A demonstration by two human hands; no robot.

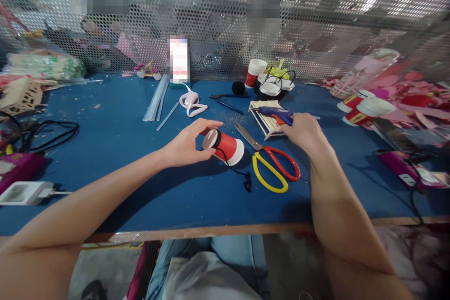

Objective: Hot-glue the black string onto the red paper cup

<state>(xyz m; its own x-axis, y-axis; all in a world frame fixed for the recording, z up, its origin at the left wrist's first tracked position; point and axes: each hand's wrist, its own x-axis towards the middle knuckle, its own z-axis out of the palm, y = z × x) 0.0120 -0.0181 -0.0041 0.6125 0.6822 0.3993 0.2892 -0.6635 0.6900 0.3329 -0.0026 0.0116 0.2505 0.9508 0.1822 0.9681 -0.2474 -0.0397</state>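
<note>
My left hand (pixel 190 144) is curled around the base end of a red and white paper cup (pixel 228 146), tipped on its side, with thumb and fingers on either side. Around the cup's base runs a black band, and a black cord (pixel 239 171) trails from it onto the table. My right hand (pixel 305 131) grips a blue hot glue gun (pixel 272 112) with an orange trigger, nozzle pointing left. Beneath the gun is a small rack of wooden sticks (pixel 265 124). Scissors (pixel 269 159) with one red and one yellow handle lie open between my hands.
On the blue table (pixel 147 197) are clear glue sticks (pixel 156 98), white ribbon (pixel 191 102), pliers (pixel 228 96) and a black ball (pixel 238 87). More cups (pixel 369 110) and pink pieces (pixel 411 98) lie right. A phone (pixel 180 61) stands against the perforated metal screen (pixel 218 18).
</note>
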